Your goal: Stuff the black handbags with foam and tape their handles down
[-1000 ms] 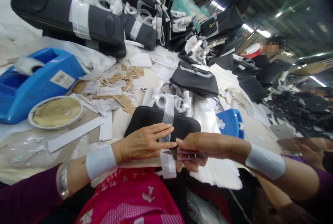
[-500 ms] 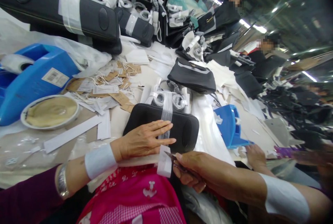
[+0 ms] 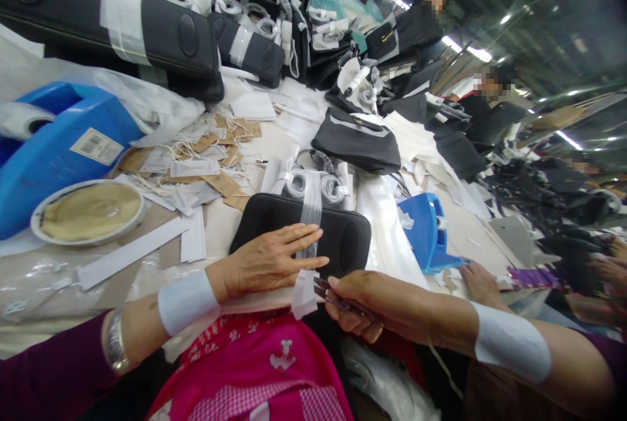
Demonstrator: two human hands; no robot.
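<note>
A black handbag [image 3: 264, 213] lies before me, with a translucent strip [image 3: 309, 202] running over its middle and wrapped handles [image 3: 296, 183] behind it. My left hand [image 3: 269, 258] rests flat across the bag, fingers stretched out and apart over the strip. At the bag's near edge hangs the strip's loose white end [image 3: 304, 294]. My right hand [image 3: 357, 303] is closed round small metal snips [image 3: 326, 289], whose blades are beside that loose end. Whether the blades touch it I cannot tell.
Blue tape dispensers stand at left [image 3: 68, 140] and right [image 3: 426, 232]. A round tub [image 3: 88, 212] and a heap of paper tags [image 3: 210, 166] lie left. Another black bag [image 3: 353, 140] lies behind. A co-worker's hand [image 3: 482, 284] is at the right dispenser.
The snips have shifted slightly up and right, and the strip's loose end now hangs bent and crumpled. My left hand stays on the bag. The whole view has shifted a little.
</note>
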